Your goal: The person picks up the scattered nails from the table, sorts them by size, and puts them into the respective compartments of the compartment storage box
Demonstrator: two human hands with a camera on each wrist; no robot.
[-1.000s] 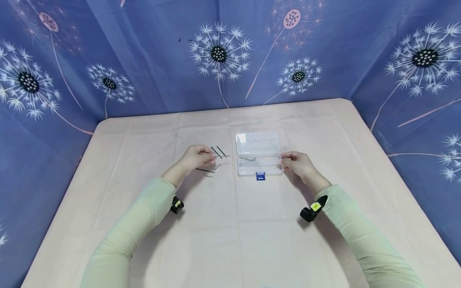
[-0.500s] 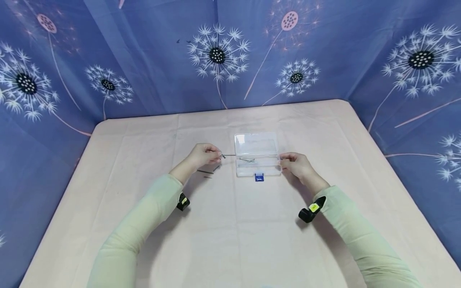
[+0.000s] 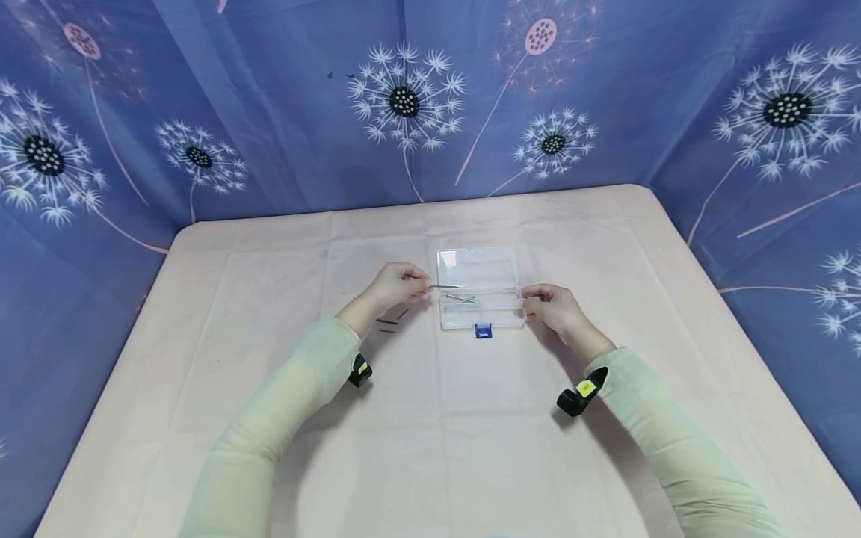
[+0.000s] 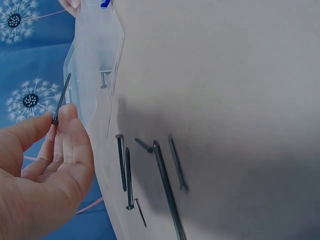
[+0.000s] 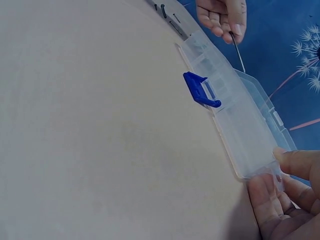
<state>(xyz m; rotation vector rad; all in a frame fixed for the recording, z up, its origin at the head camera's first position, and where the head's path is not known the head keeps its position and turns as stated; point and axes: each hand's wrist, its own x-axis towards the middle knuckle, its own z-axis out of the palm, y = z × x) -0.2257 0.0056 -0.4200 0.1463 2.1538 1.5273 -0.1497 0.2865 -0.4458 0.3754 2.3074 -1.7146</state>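
Observation:
My left hand [image 3: 395, 284] pinches a dark nail [image 4: 63, 97] near its head, between thumb and fingers. The nail's shank points right, over the left side of a clear plastic box [image 3: 477, 263] whose lid is raised. A few silver nails [image 3: 461, 299] lie inside the box. At the box's right end, my right hand [image 3: 555, 308] holds the wall between thumb and fingers, as the right wrist view shows. A blue latch [image 5: 201, 91] sits on the front side. Several loose nails [image 4: 166, 185] of different lengths lie on the table below the left hand.
A pale pink cloth [image 3: 444, 448] covers the table. Behind it and at both sides hangs a blue curtain [image 3: 282, 90] with dandelion prints. Each wrist carries a black camera [image 3: 574, 401].
Holding the nail, my left hand has moved right from beside the loose nails to the box, so the nail's end is now over it. My right hand keeps its hold on the box.

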